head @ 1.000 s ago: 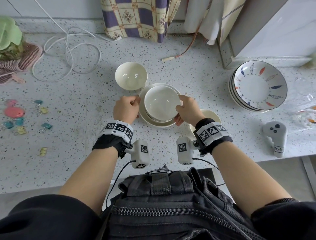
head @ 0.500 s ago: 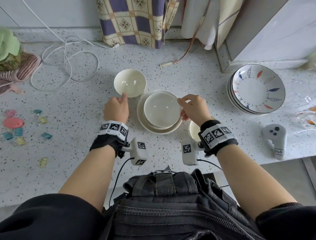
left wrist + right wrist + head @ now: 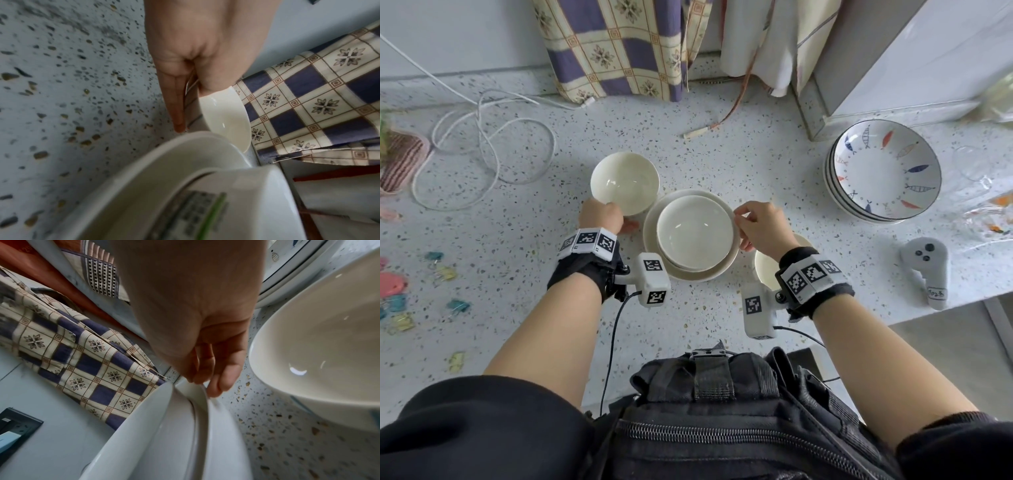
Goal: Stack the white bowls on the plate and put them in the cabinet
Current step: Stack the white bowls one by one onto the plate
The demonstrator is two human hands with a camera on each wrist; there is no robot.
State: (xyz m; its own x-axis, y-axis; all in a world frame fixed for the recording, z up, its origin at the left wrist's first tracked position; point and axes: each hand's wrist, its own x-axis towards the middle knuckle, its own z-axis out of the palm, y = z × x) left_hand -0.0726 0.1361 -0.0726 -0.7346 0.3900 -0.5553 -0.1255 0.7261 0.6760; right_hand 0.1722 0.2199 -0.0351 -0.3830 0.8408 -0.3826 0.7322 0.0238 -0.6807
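A white plate (image 3: 654,236) lies on the speckled counter with one white bowl (image 3: 695,233) standing in it. Touching its far-left side stands a second white bowl (image 3: 625,181). My left hand (image 3: 619,219) pinches that bowl's near rim, thumb inside and fingers outside; the left wrist view shows the hand (image 3: 191,97) on this bowl (image 3: 224,116). My right hand (image 3: 738,216) is at the plate's right edge. In the right wrist view the hand (image 3: 201,386) pinches the plate rim (image 3: 207,404) lightly. A third white bowl (image 3: 763,263) sits partly hidden under my right wrist.
A stack of fish-patterned plates (image 3: 883,171) and a grey controller (image 3: 924,267) lie to the right, below the white cabinet (image 3: 893,61). A white cable (image 3: 482,154) loops at the left, with coloured clips (image 3: 441,270) nearer. A chequered cloth (image 3: 619,51) hangs behind.
My left hand left the plate's left rim, moved up to the far-left bowl and took its rim. My right hand slid up along the plate's right edge.
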